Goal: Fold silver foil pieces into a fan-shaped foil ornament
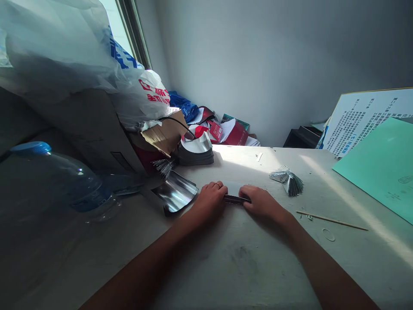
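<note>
A thin dark strip-like bundle [237,199] lies across the middle of the table, held at both ends. My left hand [213,196], with a ring on one finger, is closed on its left end. Closed on the right end is my right hand [256,199]. Left of my left hand rests a curved shiny metallic sheet [180,193], with a bundle of thin silvery strips [164,167] at its upper edge. Another silvery fanned bundle [288,181] lies to the right of my right hand. Behind stands a stack of curved dark sheets [196,155].
On the table [245,267] lie a thin wooden stick [332,220] and a rubber band [328,234] at right. A green sheet [383,163] and printed board [364,116] stand beyond. At left are a plastic bottle [77,181], plastic bags [64,51] and cardboard [167,131].
</note>
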`<action>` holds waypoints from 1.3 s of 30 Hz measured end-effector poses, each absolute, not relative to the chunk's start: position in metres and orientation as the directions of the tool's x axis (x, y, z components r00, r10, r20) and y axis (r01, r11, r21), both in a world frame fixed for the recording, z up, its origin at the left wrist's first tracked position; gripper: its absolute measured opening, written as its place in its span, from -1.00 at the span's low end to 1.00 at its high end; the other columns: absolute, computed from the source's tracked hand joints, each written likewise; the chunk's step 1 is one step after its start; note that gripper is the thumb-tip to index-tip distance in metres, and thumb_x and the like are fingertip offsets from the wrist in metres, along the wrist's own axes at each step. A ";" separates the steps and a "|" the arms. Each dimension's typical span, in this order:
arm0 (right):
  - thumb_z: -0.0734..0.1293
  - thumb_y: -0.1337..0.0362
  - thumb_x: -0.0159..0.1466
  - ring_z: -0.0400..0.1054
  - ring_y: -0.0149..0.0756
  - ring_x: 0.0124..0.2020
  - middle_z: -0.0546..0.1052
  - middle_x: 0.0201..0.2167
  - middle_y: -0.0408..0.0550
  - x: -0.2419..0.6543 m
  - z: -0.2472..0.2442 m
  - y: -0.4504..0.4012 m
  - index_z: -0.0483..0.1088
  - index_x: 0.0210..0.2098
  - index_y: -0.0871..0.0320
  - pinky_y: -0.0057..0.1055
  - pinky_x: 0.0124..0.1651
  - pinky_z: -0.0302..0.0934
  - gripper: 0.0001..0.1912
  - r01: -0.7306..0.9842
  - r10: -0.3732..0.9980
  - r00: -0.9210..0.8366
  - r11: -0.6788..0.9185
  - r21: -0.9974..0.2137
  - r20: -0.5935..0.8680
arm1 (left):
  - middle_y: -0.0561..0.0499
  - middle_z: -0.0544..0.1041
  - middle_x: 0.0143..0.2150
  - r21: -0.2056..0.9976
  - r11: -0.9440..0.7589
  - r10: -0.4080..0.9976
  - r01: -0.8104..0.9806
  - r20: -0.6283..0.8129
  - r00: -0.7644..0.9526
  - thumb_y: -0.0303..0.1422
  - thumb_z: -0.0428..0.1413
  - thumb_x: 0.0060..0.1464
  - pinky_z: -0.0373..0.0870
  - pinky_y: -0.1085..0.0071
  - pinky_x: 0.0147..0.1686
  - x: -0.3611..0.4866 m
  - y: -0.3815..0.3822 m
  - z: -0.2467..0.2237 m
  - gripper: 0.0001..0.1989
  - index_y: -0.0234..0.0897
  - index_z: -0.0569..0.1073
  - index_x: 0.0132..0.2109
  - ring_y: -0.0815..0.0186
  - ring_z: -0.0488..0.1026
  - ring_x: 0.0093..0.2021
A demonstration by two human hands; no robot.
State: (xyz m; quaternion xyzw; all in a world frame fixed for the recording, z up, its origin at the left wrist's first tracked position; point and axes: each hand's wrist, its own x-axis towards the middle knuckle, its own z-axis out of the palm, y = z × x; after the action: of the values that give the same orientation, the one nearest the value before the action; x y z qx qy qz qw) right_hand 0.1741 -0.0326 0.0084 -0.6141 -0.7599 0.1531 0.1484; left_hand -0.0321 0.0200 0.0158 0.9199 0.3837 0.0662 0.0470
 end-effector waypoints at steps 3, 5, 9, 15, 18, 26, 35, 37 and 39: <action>0.26 0.42 0.12 0.21 -0.35 -0.31 0.45 -0.30 -0.15 0.174 0.008 -0.033 0.31 -0.31 0.13 -0.42 -0.30 -0.03 -0.87 0.886 0.979 -0.203 0.197 -0.419 0.031 | -0.08 0.45 0.01 0.136 -0.699 0.714 0.702 0.078 0.696 -0.49 -0.02 0.19 0.31 0.29 -0.10 -0.032 0.020 0.015 -0.87 -0.26 0.42 -0.20 0.20 0.39 -0.06; 0.26 0.43 0.13 0.21 -0.35 -0.31 0.45 -0.30 -0.14 0.174 0.009 -0.034 0.31 -0.32 0.13 -0.43 -0.29 -0.03 -0.87 0.883 0.978 -0.205 0.201 -0.424 0.037 | -0.08 0.45 0.01 0.135 -0.696 0.716 0.705 0.073 0.694 -0.49 -0.02 0.20 0.31 0.29 -0.10 -0.031 0.020 0.014 -0.87 -0.26 0.42 -0.19 0.20 0.39 -0.05; 0.26 0.43 0.12 0.21 -0.34 -0.31 0.45 -0.29 -0.14 0.173 0.010 -0.034 0.31 -0.31 0.13 -0.42 -0.30 -0.04 -0.86 0.887 0.977 -0.207 0.207 -0.413 0.046 | -0.09 0.45 0.01 0.111 -0.706 0.708 0.700 0.073 0.702 -0.48 -0.03 0.21 0.31 0.27 -0.06 -0.031 0.020 0.012 -0.86 -0.26 0.41 -0.18 0.19 0.39 -0.04; 0.25 0.40 0.17 0.21 -0.32 -0.29 0.45 -0.26 -0.10 0.171 0.008 -0.033 0.31 -0.29 0.14 -0.41 -0.30 -0.04 -0.90 0.905 0.975 -0.217 0.217 -0.365 0.042 | -0.13 0.43 0.04 0.078 -0.709 0.705 0.700 0.058 0.707 -0.46 -0.04 0.23 0.32 0.24 -0.02 -0.030 0.016 0.013 -0.87 -0.28 0.40 -0.15 0.16 0.38 -0.02; 0.25 0.40 0.19 0.22 -0.30 -0.27 0.45 -0.24 -0.08 0.171 0.008 -0.034 0.32 -0.28 0.14 -0.40 -0.29 -0.04 -0.90 0.913 0.974 -0.224 0.223 -0.342 0.039 | -0.14 0.42 0.06 0.064 -0.710 0.704 0.701 0.062 0.708 -0.44 -0.07 0.27 0.32 0.23 -0.01 -0.029 0.014 0.014 -0.85 -0.29 0.39 -0.13 0.16 0.38 -0.01; 0.25 0.38 0.24 0.23 -0.29 -0.27 0.44 -0.25 -0.06 0.168 0.012 -0.036 0.31 -0.30 0.14 -0.38 -0.29 -0.04 -0.96 0.923 0.971 -0.236 0.236 -0.305 0.037 | -0.17 0.41 0.09 0.066 -0.705 0.709 0.707 0.024 0.705 -0.45 -0.06 0.25 0.31 0.22 0.02 -0.027 0.011 0.019 -0.85 -0.29 0.39 -0.12 0.15 0.37 0.01; 0.25 0.33 0.27 0.22 -0.30 -0.29 0.43 -0.27 -0.08 0.166 0.010 -0.038 0.26 -0.32 0.14 -0.38 -0.30 -0.05 -0.97 0.919 0.967 -0.247 0.253 -0.302 0.060 | -0.17 0.40 0.10 0.075 -0.699 0.715 0.712 0.031 0.699 -0.46 -0.05 0.25 0.30 0.21 0.07 -0.027 0.011 0.017 -0.86 -0.29 0.38 -0.10 0.14 0.36 0.04; 0.24 0.33 0.27 0.21 -0.31 -0.29 0.42 -0.28 -0.08 0.166 0.010 -0.038 0.25 -0.33 0.14 -0.37 -0.30 -0.06 -0.95 0.920 0.966 -0.247 0.257 -0.295 0.069 | -0.18 0.40 0.11 0.066 -0.700 0.714 0.711 0.031 0.700 -0.47 -0.05 0.24 0.30 0.20 0.08 -0.026 0.011 0.017 -0.85 -0.30 0.38 -0.10 0.14 0.36 0.05; 0.24 0.33 0.28 0.21 -0.31 -0.29 0.42 -0.29 -0.09 0.166 0.009 -0.038 0.23 -0.34 0.14 -0.37 -0.31 -0.06 -0.94 0.923 0.965 -0.251 0.263 -0.282 0.077 | -0.18 0.40 0.11 0.054 -0.701 0.713 0.712 0.032 0.700 -0.47 -0.05 0.24 0.30 0.20 0.09 -0.026 0.011 0.016 -0.85 -0.30 0.38 -0.10 0.13 0.36 0.05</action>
State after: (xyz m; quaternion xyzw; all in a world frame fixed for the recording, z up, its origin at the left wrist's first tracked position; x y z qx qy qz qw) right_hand 0.1655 -0.0384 0.0093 -0.6005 -0.7858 0.0896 0.1175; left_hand -0.0262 0.0109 0.0159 0.9218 0.3865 0.0250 0.0188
